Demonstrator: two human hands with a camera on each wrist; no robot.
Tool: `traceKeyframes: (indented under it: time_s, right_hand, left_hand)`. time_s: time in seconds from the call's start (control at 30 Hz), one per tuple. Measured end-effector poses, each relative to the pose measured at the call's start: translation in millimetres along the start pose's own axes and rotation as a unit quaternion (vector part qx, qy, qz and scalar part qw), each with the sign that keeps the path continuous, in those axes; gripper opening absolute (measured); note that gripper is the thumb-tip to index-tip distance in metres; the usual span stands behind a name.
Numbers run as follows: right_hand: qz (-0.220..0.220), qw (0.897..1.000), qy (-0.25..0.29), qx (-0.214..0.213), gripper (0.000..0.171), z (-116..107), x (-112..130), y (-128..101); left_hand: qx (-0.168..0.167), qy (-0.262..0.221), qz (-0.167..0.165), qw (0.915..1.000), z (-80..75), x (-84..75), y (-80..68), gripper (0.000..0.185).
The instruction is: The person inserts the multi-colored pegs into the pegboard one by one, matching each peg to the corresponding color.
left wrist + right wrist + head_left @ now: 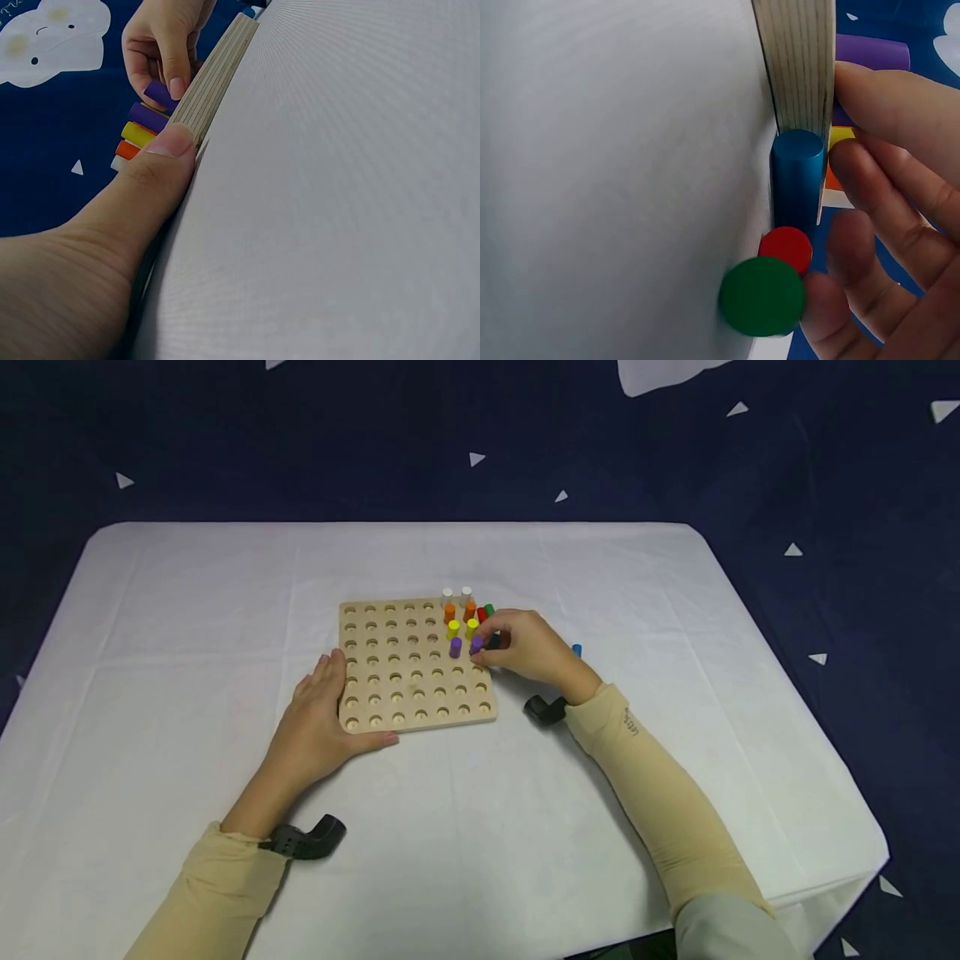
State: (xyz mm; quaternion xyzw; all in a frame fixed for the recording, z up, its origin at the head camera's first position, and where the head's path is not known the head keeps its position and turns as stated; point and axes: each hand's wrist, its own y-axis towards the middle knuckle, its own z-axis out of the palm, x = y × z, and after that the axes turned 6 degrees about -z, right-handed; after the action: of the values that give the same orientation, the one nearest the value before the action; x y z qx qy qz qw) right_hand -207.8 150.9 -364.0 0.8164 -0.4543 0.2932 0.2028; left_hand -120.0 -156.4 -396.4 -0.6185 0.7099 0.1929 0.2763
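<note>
A wooden pegboard (415, 664) lies in the middle of a table under a white cloth (187, 610), and everything here sits in relation to it. At the board's near left corner rests the left hand (318, 727): palm down on the cloth, fingers straight along the board's left edge, thumb (161, 161) pressed flat against its near edge. It grasps nothing.

On the board's far right part stand pegs in pairs: two white pegs (447, 594) at the far edge, then two orange pegs (449, 612), two yellow pegs (453, 628), and a purple peg (455, 647) nearest the person.

Just right of that one, the right hand (525, 647) has its fingers curled, thumb and forefinger pinching a second purple peg (476, 644) that stands upright at the board's right-hand column. Whether it is fully seated in its hole I cannot tell.

Off the board's right edge, on the cloth, a red peg (786, 247), a green peg (763, 295) and a blue peg (798, 180) stand close together beside the right hand's fingers. Another blue peg (577, 650) stands further right, behind the wrist.
</note>
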Motion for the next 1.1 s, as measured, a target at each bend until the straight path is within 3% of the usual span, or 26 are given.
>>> traceKeyframes:
  time_s: [0.6, 0.83, 0.97, 1.1]
  right_hand:
    - [0.015, 1.0, -0.006, 0.01, 0.019, -3, 4, 0]
    - [-0.001, 0.999, -0.031, 0.027, 0.025, -6, 3, 2]
    - [0.01, 0.999, -0.014, 0.037, 0.026, -18, 3, -1]
    - [0.053, 0.998, -0.022, 0.011, 0.022, -37, 2, -10]
  left_hand:
    - [0.002, 0.0, 0.003, 1.0, -1.3, -1.5, -0.7, 0.141]
    - [0.0, -0.003, -0.001, 1.0, -2.3, 0.5, -1.8, 0.142]
    - [0.001, -0.004, -0.002, 1.0, -2.0, 1.0, -2.1, 0.142]
    - [0.002, -0.004, 0.002, 1.0, -1.0, -0.4, -0.9, 0.142]
